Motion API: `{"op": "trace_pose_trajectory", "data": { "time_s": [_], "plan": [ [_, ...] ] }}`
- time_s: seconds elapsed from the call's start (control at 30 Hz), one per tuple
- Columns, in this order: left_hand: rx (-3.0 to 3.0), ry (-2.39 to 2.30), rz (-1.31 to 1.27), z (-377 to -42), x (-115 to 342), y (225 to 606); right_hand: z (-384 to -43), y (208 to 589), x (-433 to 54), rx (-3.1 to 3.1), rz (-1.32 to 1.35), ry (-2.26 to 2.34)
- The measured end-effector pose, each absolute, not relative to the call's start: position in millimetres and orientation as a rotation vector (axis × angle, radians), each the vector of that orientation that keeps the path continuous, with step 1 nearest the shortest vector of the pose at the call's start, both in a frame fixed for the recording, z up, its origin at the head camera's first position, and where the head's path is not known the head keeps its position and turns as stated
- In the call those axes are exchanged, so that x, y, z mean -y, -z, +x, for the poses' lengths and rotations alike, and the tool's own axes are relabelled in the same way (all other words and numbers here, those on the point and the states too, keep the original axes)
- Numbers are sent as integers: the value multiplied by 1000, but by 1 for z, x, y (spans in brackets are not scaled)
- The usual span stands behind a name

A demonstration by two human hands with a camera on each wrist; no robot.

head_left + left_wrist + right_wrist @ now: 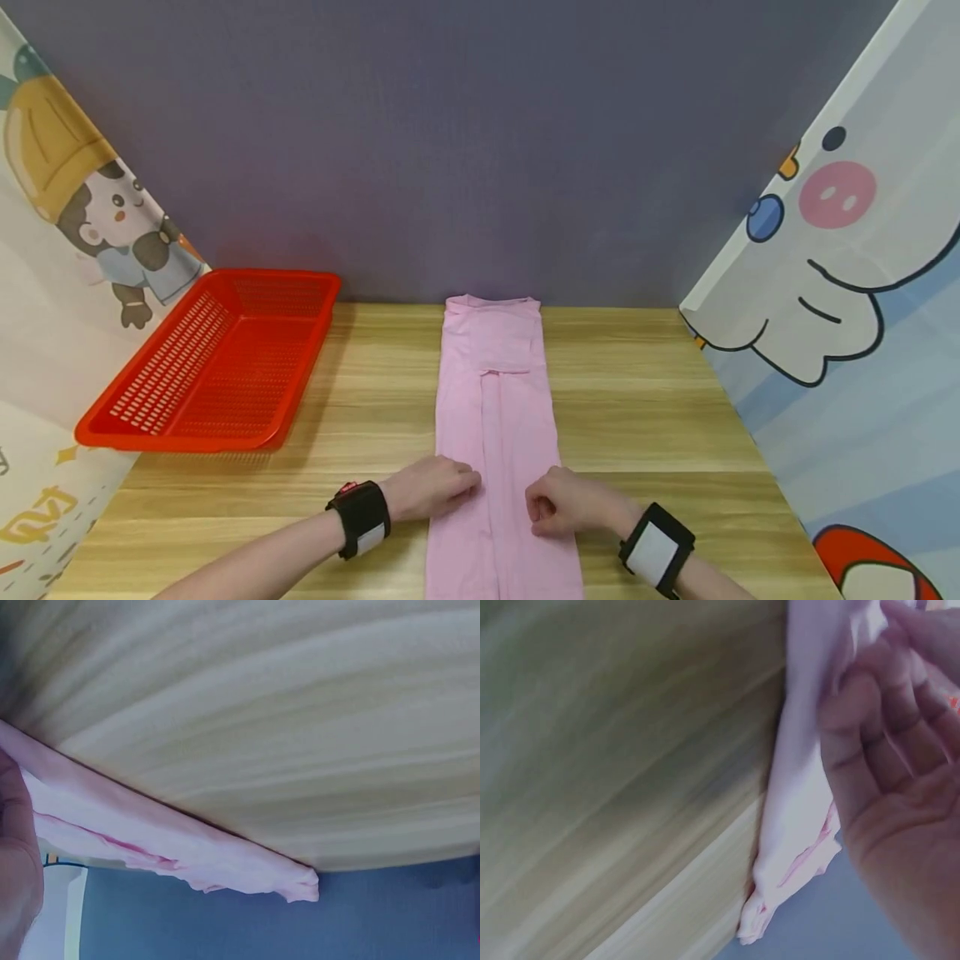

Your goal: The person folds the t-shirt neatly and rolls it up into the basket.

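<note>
A pink garment (498, 417), folded into a long narrow strip, lies flat on the table between my hands. A folded layer forms a slit near its far end, and a seam-like edge runs down its middle. My left hand (433, 487) rests at the strip's left edge, fingers bent loosely over the fabric. At the right edge, my right hand (566, 500) hovers close over the cloth with loosely curled fingers. In the right wrist view, the fingers (900, 727) curl in beside the garment (799, 780) with no cloth between them. The left wrist view shows only part of that hand (15, 855).
A red plastic basket (306, 367) with perforated sides stands at the left on the wood-grain table (637, 400). A dark grey panel (480, 150) rises behind the table. Cartoon-printed sheets (862, 275) flank both sides.
</note>
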State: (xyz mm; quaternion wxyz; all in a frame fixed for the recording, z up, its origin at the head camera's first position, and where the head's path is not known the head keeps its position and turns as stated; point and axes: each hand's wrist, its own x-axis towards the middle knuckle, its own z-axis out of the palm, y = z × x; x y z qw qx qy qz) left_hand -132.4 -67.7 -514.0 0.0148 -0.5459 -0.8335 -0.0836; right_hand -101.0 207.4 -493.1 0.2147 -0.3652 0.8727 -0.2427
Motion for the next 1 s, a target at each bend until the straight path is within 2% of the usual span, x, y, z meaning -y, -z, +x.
{"op": "trace_pose_trajectory", "data": {
  "time_s": [0.47,0.83,1.0],
  "plan": [
    [2692,77,-1827,-99,74,500,-70,489,-189,-2465,-1083,216],
    [2475,-323,-1737,-74,67,494,-53,485,-180,-2552,-1063,-43],
    [2521,-340,-1742,-64,63,494,-48,483,-177,-2605,-1095,-174]
  ]
}}
